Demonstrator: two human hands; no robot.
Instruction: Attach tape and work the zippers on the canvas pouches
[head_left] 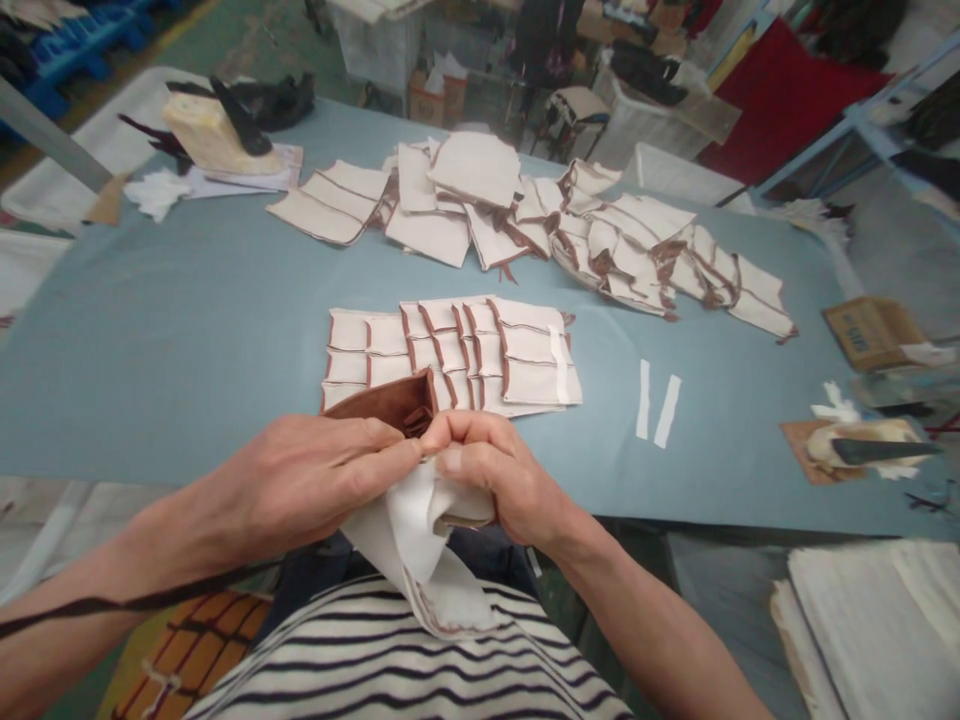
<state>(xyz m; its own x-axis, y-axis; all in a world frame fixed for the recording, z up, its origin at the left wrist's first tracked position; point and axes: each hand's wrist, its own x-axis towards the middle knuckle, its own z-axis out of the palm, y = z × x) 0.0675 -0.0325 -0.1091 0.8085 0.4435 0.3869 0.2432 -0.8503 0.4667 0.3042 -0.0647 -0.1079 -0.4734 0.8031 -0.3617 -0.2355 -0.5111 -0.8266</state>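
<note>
My left hand [330, 465] and my right hand [499, 470] meet at the near edge of the table. Between them is an off-white sewn piece with brown lining [382, 405], perhaps leather or fabric. The fingers of my left hand lie along its fold, thumb pressed to it. My right hand pinches the same fold between thumb and bent fingers. Its white part hangs crumpled toward my striped shirt, while the brown inside faces up beyond my fingers. Just past my hands lies a row of overlapping off-white panels with brown edges [525, 345], a white strip [559, 362] on the rightmost one.
Two white strips [655, 405] lie on the blue-grey table [187, 370] to the right. A loose heap of off-white pieces [472, 180] spreads along the back. A yellowish block with a dark tool [202, 130] sits back left, a small cardboard box [874, 332] at the right.
</note>
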